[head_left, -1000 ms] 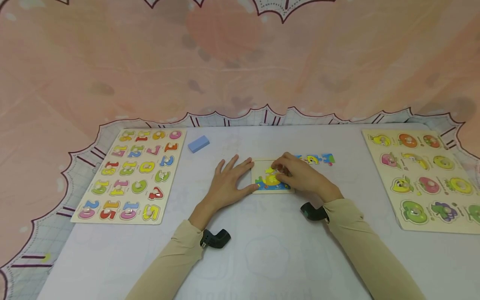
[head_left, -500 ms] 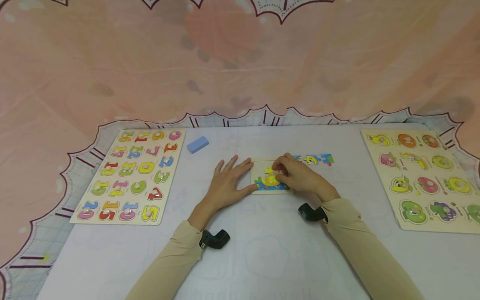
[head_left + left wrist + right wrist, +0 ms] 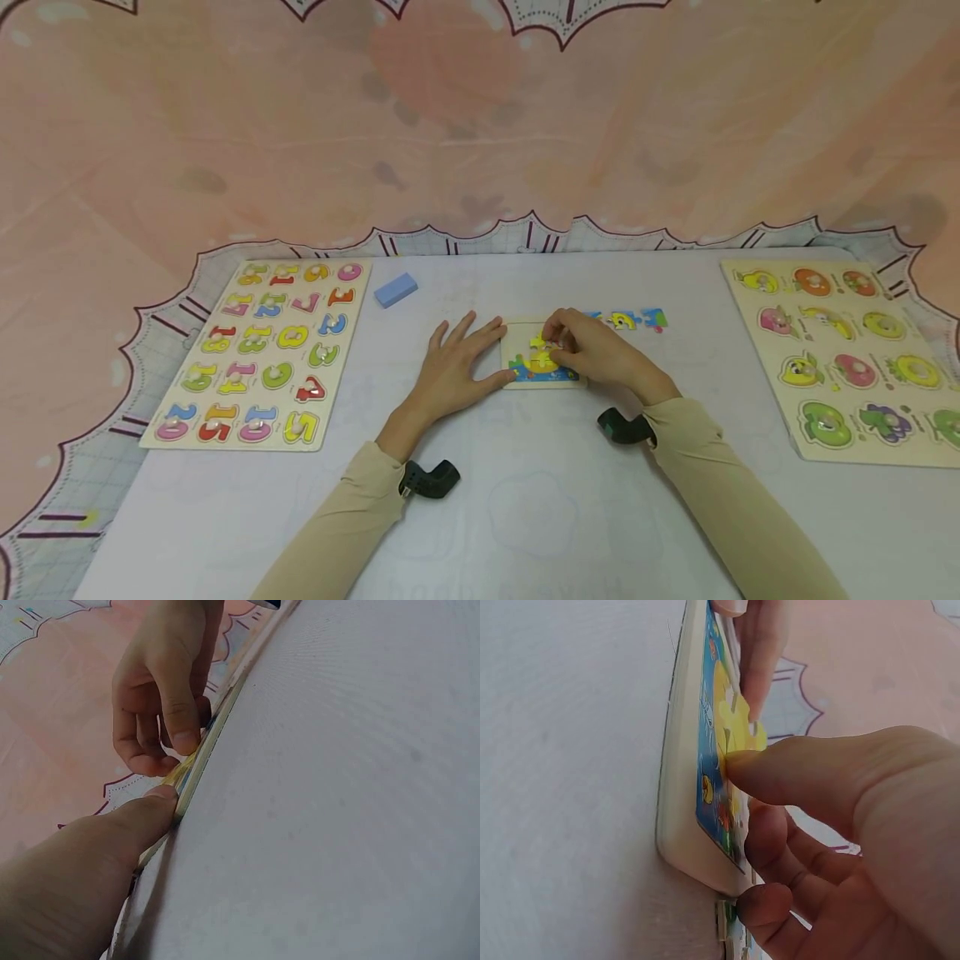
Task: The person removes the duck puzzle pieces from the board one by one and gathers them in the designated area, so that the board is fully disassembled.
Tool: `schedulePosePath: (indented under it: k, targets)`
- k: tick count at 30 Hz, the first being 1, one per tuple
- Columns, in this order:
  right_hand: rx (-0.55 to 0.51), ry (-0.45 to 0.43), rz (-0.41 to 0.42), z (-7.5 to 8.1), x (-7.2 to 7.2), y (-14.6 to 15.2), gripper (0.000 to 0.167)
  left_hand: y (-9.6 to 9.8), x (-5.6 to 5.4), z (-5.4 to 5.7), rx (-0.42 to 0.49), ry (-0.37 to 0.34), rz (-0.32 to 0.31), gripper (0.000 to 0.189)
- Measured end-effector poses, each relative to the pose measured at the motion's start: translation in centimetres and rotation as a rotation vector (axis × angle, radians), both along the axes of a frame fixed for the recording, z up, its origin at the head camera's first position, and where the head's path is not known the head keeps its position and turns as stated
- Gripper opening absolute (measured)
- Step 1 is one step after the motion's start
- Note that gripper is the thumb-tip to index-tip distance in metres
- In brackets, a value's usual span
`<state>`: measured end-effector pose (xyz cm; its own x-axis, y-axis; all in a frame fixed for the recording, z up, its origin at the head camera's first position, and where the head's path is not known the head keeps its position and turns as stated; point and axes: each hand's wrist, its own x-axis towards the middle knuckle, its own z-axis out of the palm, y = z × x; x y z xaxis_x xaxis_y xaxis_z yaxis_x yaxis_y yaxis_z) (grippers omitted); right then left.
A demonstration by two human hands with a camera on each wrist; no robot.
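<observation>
A small wooden jigsaw board (image 3: 517,332) lies on the table between the hands, with blue and yellow pieces along its lower part. My left hand (image 3: 456,367) has its fingers spread at the board's left side, and its thumb (image 3: 154,810) rests on the near left edge. Over the right half of the board, my right hand (image 3: 600,346) pinches a yellow puzzle piece (image 3: 739,724) between thumb and curled fingers. That piece is partly hidden by the fingers. Several loose puzzle pieces (image 3: 624,319) lie in a row behind my right hand.
A number puzzle board (image 3: 335,408) lies at the left and a fruit puzzle board (image 3: 787,417) at the right. A blue block (image 3: 396,290) sits near the back. The white table (image 3: 540,500) meets a patterned cloth (image 3: 450,150) at its far edge.
The right fingers have shifted very slightly at the yellow piece. The left hand and the board stay in place.
</observation>
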<state>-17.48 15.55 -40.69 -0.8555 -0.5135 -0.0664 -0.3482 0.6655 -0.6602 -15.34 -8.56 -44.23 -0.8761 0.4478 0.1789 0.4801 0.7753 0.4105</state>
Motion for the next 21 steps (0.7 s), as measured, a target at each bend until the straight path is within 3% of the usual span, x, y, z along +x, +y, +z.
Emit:
schedulePosePath:
  k: [6,12,21]
  targets:
    - [-0.042,-0.005,-0.009,0.09,0.13,0.04,0.039,0.01,0.00,0.02,-0.010,-0.001,0.005,0.068]
    - [-0.093,0.040,-0.022,-0.11,0.11,-0.19,0.021,-0.04,-0.01,0.05,-0.007,0.003,0.003,0.067]
    - [-0.213,-0.050,-0.077,0.14,-0.30,0.35,0.013,-0.07,-0.13,-0.15,0.005,0.013,-0.004,0.068]
